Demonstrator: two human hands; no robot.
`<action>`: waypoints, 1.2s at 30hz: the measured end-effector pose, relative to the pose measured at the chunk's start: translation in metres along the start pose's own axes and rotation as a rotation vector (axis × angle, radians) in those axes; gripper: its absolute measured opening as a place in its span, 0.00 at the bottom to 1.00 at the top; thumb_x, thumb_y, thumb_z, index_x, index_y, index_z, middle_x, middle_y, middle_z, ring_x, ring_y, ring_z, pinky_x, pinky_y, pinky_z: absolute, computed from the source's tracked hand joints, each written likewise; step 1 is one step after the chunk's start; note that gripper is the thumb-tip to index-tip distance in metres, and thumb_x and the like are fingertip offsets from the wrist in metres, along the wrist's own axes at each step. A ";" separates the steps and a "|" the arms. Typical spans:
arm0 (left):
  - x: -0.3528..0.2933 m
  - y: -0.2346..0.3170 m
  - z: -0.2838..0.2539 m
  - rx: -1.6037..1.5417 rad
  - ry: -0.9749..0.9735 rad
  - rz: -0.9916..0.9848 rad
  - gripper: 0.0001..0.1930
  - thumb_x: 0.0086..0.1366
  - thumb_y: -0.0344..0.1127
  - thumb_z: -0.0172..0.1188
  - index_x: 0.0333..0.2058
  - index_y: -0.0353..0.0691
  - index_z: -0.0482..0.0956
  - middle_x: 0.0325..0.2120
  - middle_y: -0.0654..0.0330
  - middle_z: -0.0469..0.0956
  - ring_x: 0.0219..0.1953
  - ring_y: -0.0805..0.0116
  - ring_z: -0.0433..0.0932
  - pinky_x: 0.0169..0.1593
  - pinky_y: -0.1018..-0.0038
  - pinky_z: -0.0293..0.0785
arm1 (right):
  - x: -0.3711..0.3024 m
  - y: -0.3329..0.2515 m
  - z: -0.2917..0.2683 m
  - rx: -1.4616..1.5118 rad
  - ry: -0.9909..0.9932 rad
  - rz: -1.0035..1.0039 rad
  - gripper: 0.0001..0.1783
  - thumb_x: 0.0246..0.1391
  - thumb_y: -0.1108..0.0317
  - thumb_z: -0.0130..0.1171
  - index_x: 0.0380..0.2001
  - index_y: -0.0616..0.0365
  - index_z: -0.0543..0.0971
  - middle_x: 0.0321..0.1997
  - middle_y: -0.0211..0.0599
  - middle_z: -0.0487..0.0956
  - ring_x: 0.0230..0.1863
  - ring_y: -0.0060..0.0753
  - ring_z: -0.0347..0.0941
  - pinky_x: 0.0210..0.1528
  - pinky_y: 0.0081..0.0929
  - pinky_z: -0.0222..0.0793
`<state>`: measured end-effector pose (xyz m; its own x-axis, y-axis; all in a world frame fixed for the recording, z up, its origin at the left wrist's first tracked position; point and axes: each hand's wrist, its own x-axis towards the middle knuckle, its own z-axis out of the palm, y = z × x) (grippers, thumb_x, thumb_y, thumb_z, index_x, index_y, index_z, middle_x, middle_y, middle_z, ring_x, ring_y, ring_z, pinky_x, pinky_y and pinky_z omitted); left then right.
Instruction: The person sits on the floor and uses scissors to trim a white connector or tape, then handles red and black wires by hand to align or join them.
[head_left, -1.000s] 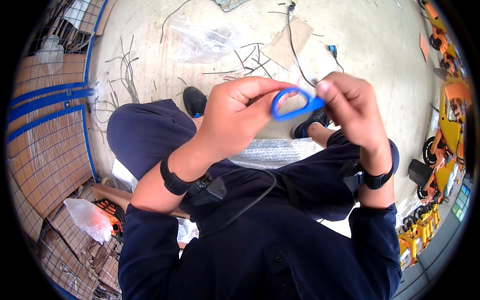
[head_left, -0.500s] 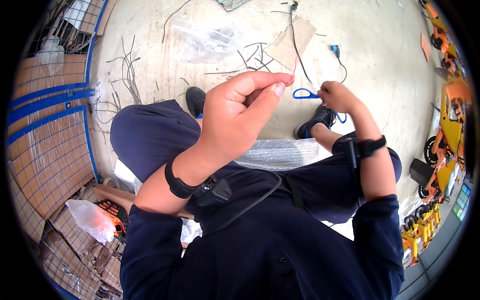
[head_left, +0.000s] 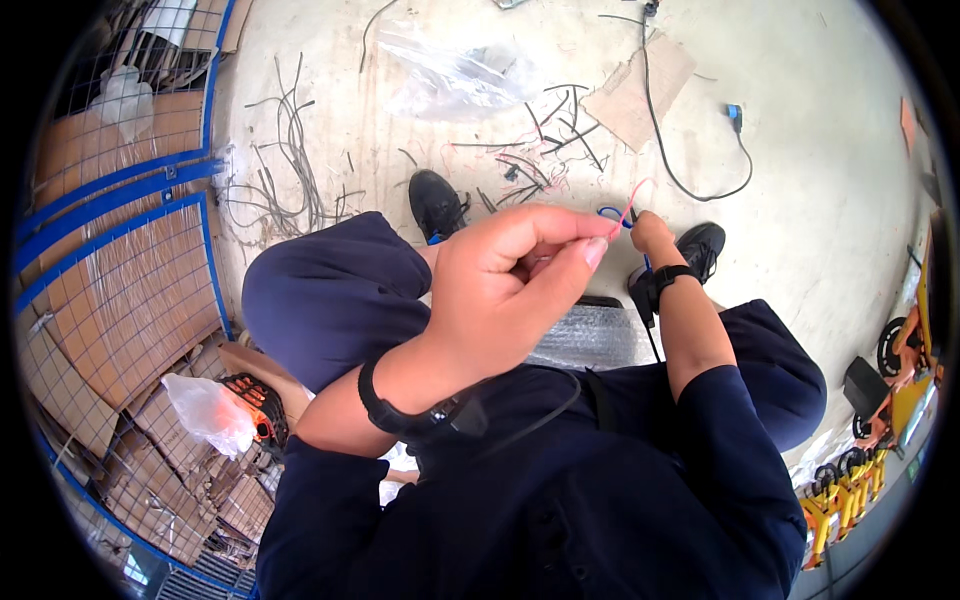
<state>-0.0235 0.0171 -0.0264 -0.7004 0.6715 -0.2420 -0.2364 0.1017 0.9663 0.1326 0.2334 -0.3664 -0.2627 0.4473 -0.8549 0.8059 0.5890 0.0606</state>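
My left hand (head_left: pixel 515 275) is closed in a pinch, thumb against forefinger, in front of my lap. Between those fingertips is a thin pink wire (head_left: pixel 634 198), its free end curving up and to the right. Just beyond the pinch, partly hidden by it, my right hand (head_left: pixel 653 236) is closed round blue-handled scissors (head_left: pixel 611 213). One blue loop shows left of the right hand; the blades cannot be made out. Both wrists wear black straps.
Black cable offcuts (head_left: pixel 570 122) and pink wire scraps litter the floor ahead, beside a cardboard piece (head_left: pixel 640 92) and clear plastic (head_left: pixel 460 75). A black cable with a blue connector (head_left: pixel 735 115) lies right. A blue mesh cage (head_left: pixel 115 290) stands left. Bubble wrap (head_left: pixel 590 335) lies between my legs.
My right hand has moved left with the scissors, close to my left hand. The pink wire now shows more of its length. The whole view has shifted, so the floor items appear further right.
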 end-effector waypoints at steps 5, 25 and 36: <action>0.007 -0.002 0.005 -0.052 -0.020 -0.031 0.08 0.64 0.25 0.58 0.40 0.30 0.80 0.29 0.64 0.79 0.27 0.86 0.68 0.30 0.87 0.63 | 0.011 0.004 0.010 -0.031 0.072 -0.026 0.18 0.57 0.64 0.49 0.51 0.52 0.74 0.57 0.43 0.75 0.59 0.43 0.70 0.59 0.52 0.60; -0.003 0.014 0.017 -0.281 -0.106 -0.053 0.09 0.66 0.33 0.57 0.38 0.34 0.79 0.23 0.70 0.74 0.18 0.88 0.58 0.20 0.86 0.52 | -0.327 -0.045 -0.194 0.287 1.137 -1.369 0.13 0.43 0.79 0.64 0.36 0.61 0.80 0.33 0.38 0.81 0.32 0.37 0.79 0.31 0.24 0.75; -0.011 0.009 0.015 0.057 -0.070 0.233 0.07 0.65 0.27 0.57 0.38 0.31 0.80 0.30 0.65 0.75 0.28 0.82 0.68 0.31 0.84 0.64 | -0.314 -0.057 -0.167 0.368 1.292 -1.337 0.14 0.41 0.79 0.65 0.36 0.62 0.80 0.31 0.39 0.82 0.29 0.37 0.79 0.29 0.26 0.75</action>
<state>-0.0078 0.0217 -0.0139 -0.6829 0.7305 -0.0074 -0.0340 -0.0217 0.9992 0.0808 0.1718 -0.0152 -0.7665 0.1454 0.6256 -0.2230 0.8533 -0.4714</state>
